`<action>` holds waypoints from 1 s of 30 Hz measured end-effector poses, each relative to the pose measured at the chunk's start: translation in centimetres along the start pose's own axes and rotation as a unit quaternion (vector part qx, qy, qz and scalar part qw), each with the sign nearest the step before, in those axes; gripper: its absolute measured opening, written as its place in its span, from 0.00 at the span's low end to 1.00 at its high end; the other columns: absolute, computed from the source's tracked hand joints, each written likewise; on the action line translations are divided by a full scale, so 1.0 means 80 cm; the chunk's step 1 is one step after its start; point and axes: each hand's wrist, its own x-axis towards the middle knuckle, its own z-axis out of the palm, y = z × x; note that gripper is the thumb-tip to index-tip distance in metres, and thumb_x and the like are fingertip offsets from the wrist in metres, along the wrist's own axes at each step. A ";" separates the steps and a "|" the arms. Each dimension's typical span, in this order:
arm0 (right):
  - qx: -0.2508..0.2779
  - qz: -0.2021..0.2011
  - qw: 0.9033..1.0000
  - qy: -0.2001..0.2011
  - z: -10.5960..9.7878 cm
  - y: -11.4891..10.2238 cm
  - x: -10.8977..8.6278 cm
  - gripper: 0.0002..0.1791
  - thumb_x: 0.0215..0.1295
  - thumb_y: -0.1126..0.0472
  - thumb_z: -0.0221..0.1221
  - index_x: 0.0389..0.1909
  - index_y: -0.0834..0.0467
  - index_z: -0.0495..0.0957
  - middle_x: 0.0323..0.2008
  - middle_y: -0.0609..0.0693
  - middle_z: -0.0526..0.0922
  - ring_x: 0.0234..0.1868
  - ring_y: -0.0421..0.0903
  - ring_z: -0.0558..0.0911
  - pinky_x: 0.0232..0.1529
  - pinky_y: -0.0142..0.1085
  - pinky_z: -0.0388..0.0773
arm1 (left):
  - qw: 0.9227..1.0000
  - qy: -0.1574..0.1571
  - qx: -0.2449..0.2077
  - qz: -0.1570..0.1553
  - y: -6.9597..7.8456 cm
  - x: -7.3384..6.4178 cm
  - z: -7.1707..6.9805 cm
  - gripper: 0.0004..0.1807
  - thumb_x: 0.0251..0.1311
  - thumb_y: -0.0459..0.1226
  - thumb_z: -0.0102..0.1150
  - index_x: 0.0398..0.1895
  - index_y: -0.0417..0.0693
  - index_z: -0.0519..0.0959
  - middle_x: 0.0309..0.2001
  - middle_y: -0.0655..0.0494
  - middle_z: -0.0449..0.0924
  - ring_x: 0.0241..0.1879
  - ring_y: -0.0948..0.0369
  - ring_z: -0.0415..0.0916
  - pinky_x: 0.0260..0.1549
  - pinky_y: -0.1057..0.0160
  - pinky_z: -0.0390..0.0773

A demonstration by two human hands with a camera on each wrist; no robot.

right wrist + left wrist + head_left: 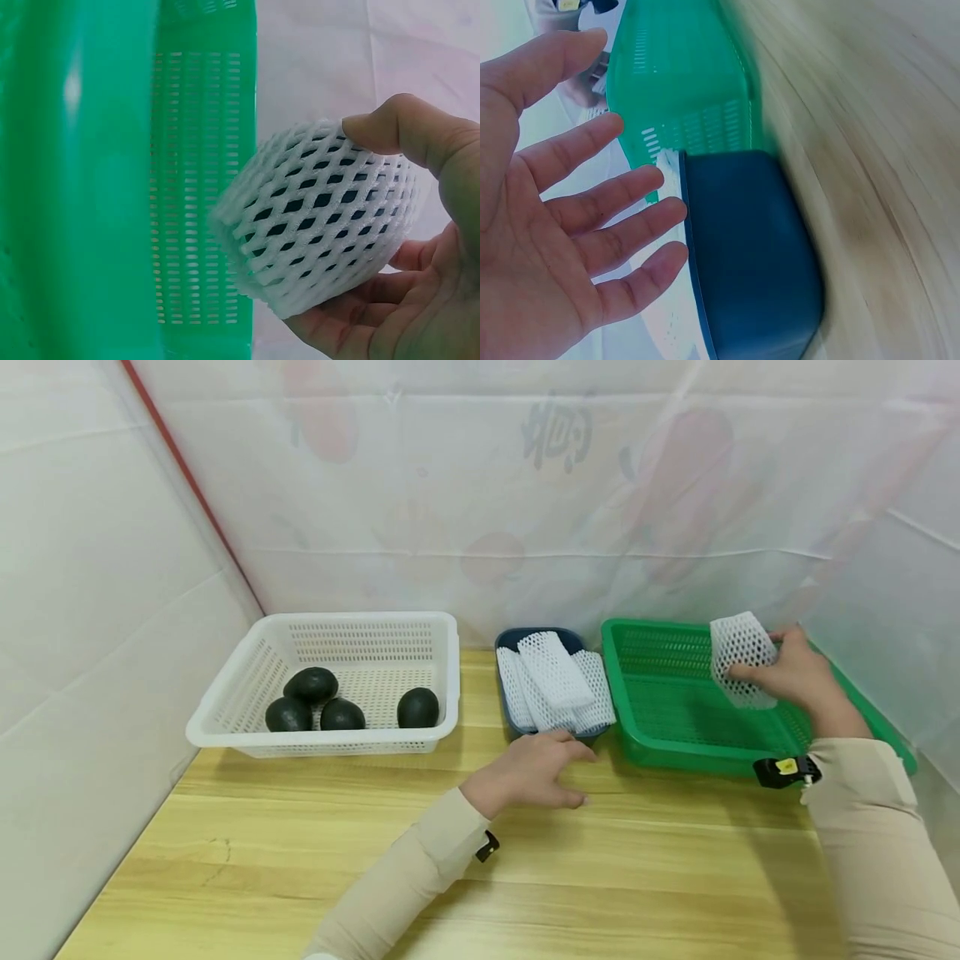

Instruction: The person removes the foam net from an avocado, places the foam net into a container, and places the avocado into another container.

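My right hand (798, 677) grips a white foam net sleeve (741, 658) over the green basket (697, 758). Dark avocado skin shows through the mesh of this sleeve (322, 206) in the right wrist view, with the thumb on one side and fingers on the other. Near the front of a dark blue bin (517, 727), my left hand (528, 770) is empty, its fingers spread. More white foam net sleeves (555, 670) lie piled in that bin, up over its rim. In the left wrist view, the left fingertips overlap the rim of the bin (750, 247).
A white slotted basket (322, 739) stands at the left with several dark avocados (342, 714) in it. The blue bin sits between the two baskets, close against the green one. Behind the wooden table (360, 835) hangs a pale printed sheet (420, 485).
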 end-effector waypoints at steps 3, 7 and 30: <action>0.000 0.006 1.000 -0.003 0.005 -0.003 -0.006 0.58 0.55 0.36 0.57 0.65 0.75 0.40 0.45 0.79 0.62 0.41 0.74 0.69 0.27 0.55 0.71 | 1.000 0.006 -0.008 0.000 -0.005 -0.006 0.000 0.27 0.53 0.51 0.63 0.56 0.52 0.76 0.51 0.59 0.74 0.49 0.65 0.69 0.46 0.68 0.69; 0.002 0.003 1.000 -0.008 0.012 -0.007 -0.014 0.58 0.55 0.36 0.57 0.66 0.75 0.39 0.46 0.79 0.62 0.41 0.73 0.70 0.26 0.53 0.72 | 1.000 0.005 -0.015 -0.013 -0.011 -0.013 -0.001 0.26 0.54 0.51 0.63 0.55 0.51 0.76 0.52 0.58 0.73 0.51 0.63 0.69 0.48 0.66 0.69; -0.012 -0.099 0.995 -0.021 0.031 -0.056 -0.053 0.46 0.60 0.46 0.60 0.70 0.65 0.49 0.56 0.75 0.61 0.48 0.70 0.67 0.35 0.60 0.69 | 0.999 0.023 -0.016 -0.040 -0.035 -0.044 -0.011 0.27 0.52 0.51 0.64 0.54 0.49 0.77 0.50 0.55 0.74 0.47 0.61 0.71 0.42 0.63 0.73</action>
